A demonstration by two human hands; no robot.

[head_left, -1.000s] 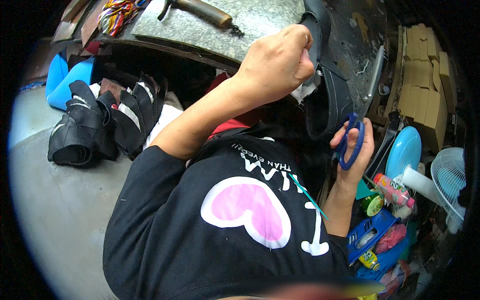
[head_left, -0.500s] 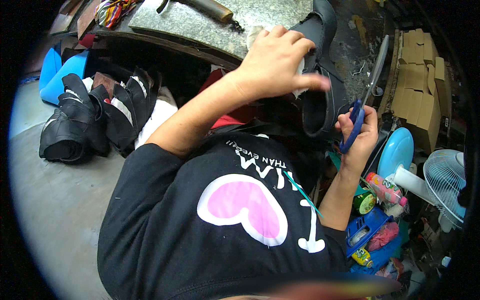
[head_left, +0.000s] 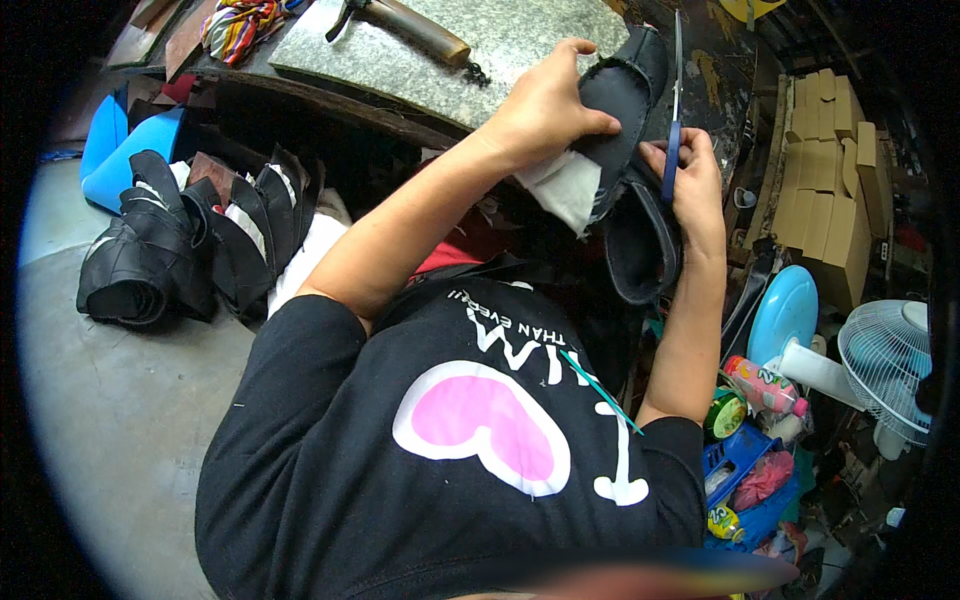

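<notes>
My left hand (head_left: 548, 108) is at the edge of a black shoe piece (head_left: 620, 112), its thumb pressed on the dark surface and its other fingers around the far side. A scrap of white padding cloth (head_left: 565, 195) hangs from under that piece, below my left palm. Just nearer to me, the black rounded opening of a shoe (head_left: 640, 260) shows; I cannot tell whether it is joined to the held piece. My right hand (head_left: 698, 185) grips blue-handled scissors (head_left: 676, 110), blades pointing up and away, beside the shoe's right edge.
On the grey stone slab (head_left: 350, 70) lies a wooden-handled tool (head_left: 420, 32). Rolled black pieces (head_left: 145, 240) rest at the left by a blue object (head_left: 125, 150). Cardboard boxes (head_left: 825, 190), a white fan (head_left: 885, 370) and a blue basket (head_left: 735, 460) stand at the right.
My left hand has come down onto the black shoe piece, and the white cloth now shows below it. The scissors have swung more upright and moved left toward the shoe.
</notes>
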